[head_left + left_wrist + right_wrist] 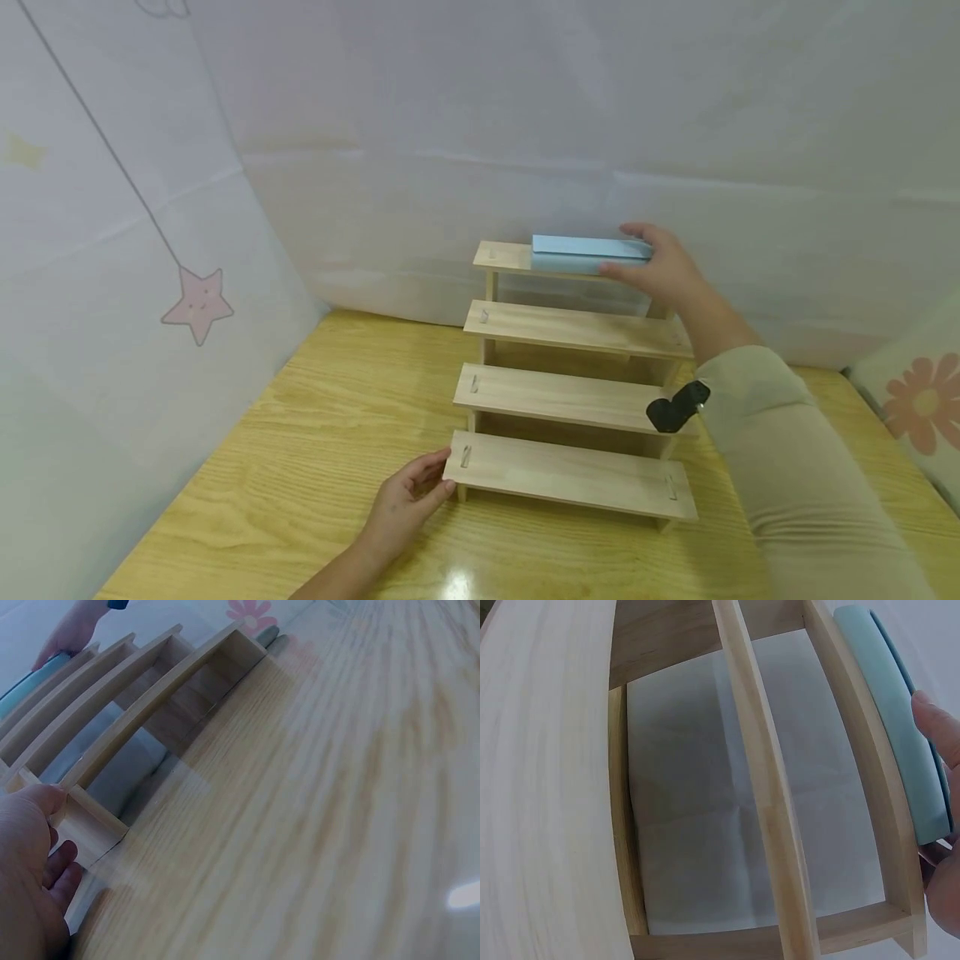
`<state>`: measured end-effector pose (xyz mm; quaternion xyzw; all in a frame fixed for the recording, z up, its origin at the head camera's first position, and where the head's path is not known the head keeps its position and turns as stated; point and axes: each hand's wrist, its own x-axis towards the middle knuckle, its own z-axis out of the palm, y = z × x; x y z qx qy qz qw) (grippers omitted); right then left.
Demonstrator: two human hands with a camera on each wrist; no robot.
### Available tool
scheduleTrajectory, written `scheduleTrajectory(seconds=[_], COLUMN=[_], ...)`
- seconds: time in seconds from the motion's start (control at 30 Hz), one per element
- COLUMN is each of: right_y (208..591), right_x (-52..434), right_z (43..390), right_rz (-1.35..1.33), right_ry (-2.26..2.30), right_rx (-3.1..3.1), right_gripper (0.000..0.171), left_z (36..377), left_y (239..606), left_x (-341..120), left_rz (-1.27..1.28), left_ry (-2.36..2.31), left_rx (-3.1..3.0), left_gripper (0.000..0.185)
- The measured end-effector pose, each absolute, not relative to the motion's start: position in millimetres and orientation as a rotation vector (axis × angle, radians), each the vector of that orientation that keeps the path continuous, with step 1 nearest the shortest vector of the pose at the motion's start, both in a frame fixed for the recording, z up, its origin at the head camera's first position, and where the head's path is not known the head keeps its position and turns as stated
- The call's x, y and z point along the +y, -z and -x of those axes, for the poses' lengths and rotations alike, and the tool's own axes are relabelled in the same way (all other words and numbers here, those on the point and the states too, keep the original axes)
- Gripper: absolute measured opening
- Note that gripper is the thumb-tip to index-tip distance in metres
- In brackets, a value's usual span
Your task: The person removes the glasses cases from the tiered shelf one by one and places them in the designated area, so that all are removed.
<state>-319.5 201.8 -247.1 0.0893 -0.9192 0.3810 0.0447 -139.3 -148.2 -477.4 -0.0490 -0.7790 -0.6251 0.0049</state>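
A stepped wooden display rack (570,396) with several light-wood shelves stands on the table. On its top shelf lies a long light-blue case (588,254) with a lid flap, its seam showing in the right wrist view. My right hand (663,267) grips the case's right end, thumb (934,724) across its front and fingers behind it. At the lower left, my left hand (405,504) holds the left end of the bottom shelf (566,475). In the left wrist view its thumb (41,799) lies at the shelf's corner, with other fingers bent below.
The wood-grain table (322,417) extends to both sides of the rack. A pale cloth backdrop (525,108) rises close behind it, with a pink star (198,304) on the left and a flower (926,404) on the right. A black device (677,407) sits at my right wrist.
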Motion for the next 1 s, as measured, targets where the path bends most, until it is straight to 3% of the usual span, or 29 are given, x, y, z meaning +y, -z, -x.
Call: scheduleTrajectory(seconds=[0.23, 0.8, 1.0], right_y=[250.8, 250.8, 252.1], right_x=[202.1, 202.0, 200.0], right_z=[319.8, 319.1, 318.5], right_rz=[-0.258, -0.308, -0.286], right_ry=[-1.157, -1.073, -1.085], right_rx=[-2.825, -2.814, -2.844], right_gripper=[0.095, 0.076, 0.077], left_z=[139.5, 139.5, 139.7], left_y=[478.1, 477.5, 477.1], left_x=[-148.1, -147.9, -147.5], left_rz=[0.16, 0.173, 0.176], left_ry=[1.955, 1.942, 1.938], left_rx=[-2.441, -2.43, -2.43], left_gripper=[0.043, 0.043, 0.042])
